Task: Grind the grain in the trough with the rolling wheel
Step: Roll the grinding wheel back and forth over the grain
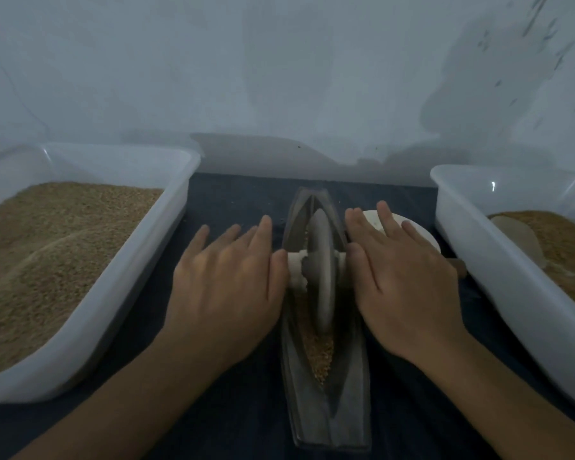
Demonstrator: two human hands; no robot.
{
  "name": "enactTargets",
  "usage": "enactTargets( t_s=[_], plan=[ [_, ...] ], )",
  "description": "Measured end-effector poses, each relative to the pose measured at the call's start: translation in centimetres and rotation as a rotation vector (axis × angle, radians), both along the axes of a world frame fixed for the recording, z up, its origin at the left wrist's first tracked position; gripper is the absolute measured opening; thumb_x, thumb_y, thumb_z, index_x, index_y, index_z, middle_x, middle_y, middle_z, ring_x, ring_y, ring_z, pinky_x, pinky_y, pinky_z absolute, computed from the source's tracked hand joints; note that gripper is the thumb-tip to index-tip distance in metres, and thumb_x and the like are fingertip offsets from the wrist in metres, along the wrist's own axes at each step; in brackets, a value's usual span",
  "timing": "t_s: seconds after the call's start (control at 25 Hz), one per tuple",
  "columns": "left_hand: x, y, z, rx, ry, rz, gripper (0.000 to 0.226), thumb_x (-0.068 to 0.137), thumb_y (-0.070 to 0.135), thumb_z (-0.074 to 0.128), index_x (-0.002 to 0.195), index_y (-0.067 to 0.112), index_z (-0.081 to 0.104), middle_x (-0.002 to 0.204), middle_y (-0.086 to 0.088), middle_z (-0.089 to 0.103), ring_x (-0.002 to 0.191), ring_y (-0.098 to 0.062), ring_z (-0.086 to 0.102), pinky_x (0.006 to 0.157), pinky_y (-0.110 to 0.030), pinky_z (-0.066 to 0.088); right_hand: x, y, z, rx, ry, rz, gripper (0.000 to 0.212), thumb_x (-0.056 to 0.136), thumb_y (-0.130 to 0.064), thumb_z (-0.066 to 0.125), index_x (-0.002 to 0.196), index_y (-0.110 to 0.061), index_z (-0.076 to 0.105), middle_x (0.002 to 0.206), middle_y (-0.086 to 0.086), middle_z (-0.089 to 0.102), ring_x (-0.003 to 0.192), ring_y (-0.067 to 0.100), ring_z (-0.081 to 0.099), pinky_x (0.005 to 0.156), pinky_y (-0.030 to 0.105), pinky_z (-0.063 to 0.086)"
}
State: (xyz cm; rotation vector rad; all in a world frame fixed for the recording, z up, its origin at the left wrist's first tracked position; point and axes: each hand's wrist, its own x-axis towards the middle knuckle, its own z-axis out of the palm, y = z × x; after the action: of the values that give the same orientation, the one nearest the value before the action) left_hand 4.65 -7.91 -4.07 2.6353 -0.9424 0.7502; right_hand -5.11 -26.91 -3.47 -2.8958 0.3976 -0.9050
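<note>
Left hand (226, 277) and right hand (402, 280) lie flat, fingers straight, palms pressing the axle ends of the rolling wheel (321, 270); neither grip curls around anything. Wheel sits mid-trough (352, 393). Whole grain (319, 353) remains toward 6 o'clock: grinding judged unfinished.

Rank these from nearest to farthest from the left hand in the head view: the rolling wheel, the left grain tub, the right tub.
1. Rolling wheel: just right of the left hand, in the trough.
2. Left grain tub: across a cloth gap, left.
3. Right tub: far right, beyond the right hand.
</note>
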Motion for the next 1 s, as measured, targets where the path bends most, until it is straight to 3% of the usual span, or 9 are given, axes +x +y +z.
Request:
enactTargets(
  t_s=[0.12,0.28,0.4,0.56,0.68,0.76,0.84,0.92,1.0],
  plan=[
    [1.6,-1.5,1.7,0.093,0.057,0.02,0.055,0.105,0.04,0.026,0.129,0.017,0.071,0.103,-0.003,0.078,0.091,-0.025,0.074,0.1,-0.052,0.051,1.8,-0.8,0.5,-0.071,0.001,-0.063,0.05,0.109,-0.034,0.03,0.145,-0.018,0.061,0.147,0.009,0.059,0.141,0.031,0.051,0.111,0.044,0.04],
    [6.1,-5.7,4.0,0.393,0.065,0.093,0.023,0.105,0.026,0.033,0.088,0.022,0.049,0.094,-0.002,0.062,0.084,-0.031,0.064,0.067,-0.04,0.039,8.1,-3.9,2.3,0.154,0.293,-0.18,0.056,0.11,-0.04,0.016,0.157,-0.027,0.044,0.167,0.009,0.033,0.151,0.033,0.033,0.116,0.047,0.033],
    [7.0,-6.5,4.5,0.381,0.063,0.069,0.02,0.104,0.027,0.034,0.087,0.026,0.045,0.095,-0.003,0.062,0.089,-0.035,0.065,0.066,-0.039,0.038,8.8,-4.5,2.5,0.122,0.31,-0.207,0.057,0.11,-0.04,0.015,0.154,-0.025,0.049,0.164,0.011,0.038,0.149,0.032,0.037,0.112,0.046,0.035],
    [2.5,-2.3,1.6,0.274,-0.012,0.018,0.03,0.109,0.025,0.032,0.089,0.021,0.053,0.075,-0.001,0.054,0.064,-0.027,0.056,0.069,-0.04,0.05,4.1,-1.5,1.2,-0.008,0.189,-0.08,0.067,0.106,-0.043,0.009,0.156,-0.016,0.045,0.16,0.006,0.045,0.155,0.028,0.029,0.124,0.046,0.024],
    [-0.1,0.0,0.5,0.151,0.038,0.022,0.064,0.111,0.039,0.012,0.123,0.012,0.069,0.116,-0.01,0.076,0.105,-0.035,0.072,0.094,-0.049,0.055,0.9,0.2,0.7,-0.043,0.07,-0.041,0.063,0.107,-0.041,0.016,0.152,-0.014,0.051,0.156,0.004,0.051,0.153,0.025,0.034,0.122,0.043,0.023],
    [-0.3,-0.2,0.6,0.093,0.014,0.047,0.065,0.109,0.041,0.018,0.135,0.007,0.067,0.122,-0.013,0.076,0.116,-0.035,0.071,0.102,-0.051,0.053,0.6,0.3,0.5,-0.023,0.053,-0.027,0.063,0.106,-0.041,0.017,0.152,-0.014,0.052,0.155,0.004,0.052,0.153,0.025,0.035,0.122,0.045,0.027],
    [0.9,-1.5,1.5,0.199,0.035,0.075,0.057,0.107,0.036,0.018,0.122,0.016,0.069,0.112,-0.006,0.076,0.098,-0.03,0.072,0.092,-0.046,0.052,2.1,-0.4,0.6,-0.01,0.088,-0.04,0.064,0.106,-0.04,0.015,0.152,-0.014,0.052,0.155,0.006,0.052,0.152,0.027,0.035,0.121,0.047,0.03],
    [2.9,-3.2,2.2,0.369,0.001,0.077,0.033,0.108,0.027,0.024,0.093,0.021,0.053,0.094,-0.001,0.065,0.074,-0.026,0.057,0.07,-0.039,0.042,4.9,-2.0,1.2,0.023,0.181,-0.071,0.064,0.107,-0.041,0.012,0.155,-0.017,0.047,0.16,0.005,0.046,0.154,0.028,0.03,0.122,0.047,0.028],
    [5.3,-5.0,3.8,0.413,0.043,0.073,0.027,0.107,0.024,0.037,0.081,0.023,0.037,0.091,-0.002,0.06,0.076,-0.027,0.056,0.064,-0.038,0.035,7.8,-3.7,1.9,0.085,0.23,-0.141,0.058,0.11,-0.038,0.016,0.152,-0.019,0.051,0.16,0.006,0.046,0.15,0.032,0.035,0.117,0.047,0.032]
  ],
)
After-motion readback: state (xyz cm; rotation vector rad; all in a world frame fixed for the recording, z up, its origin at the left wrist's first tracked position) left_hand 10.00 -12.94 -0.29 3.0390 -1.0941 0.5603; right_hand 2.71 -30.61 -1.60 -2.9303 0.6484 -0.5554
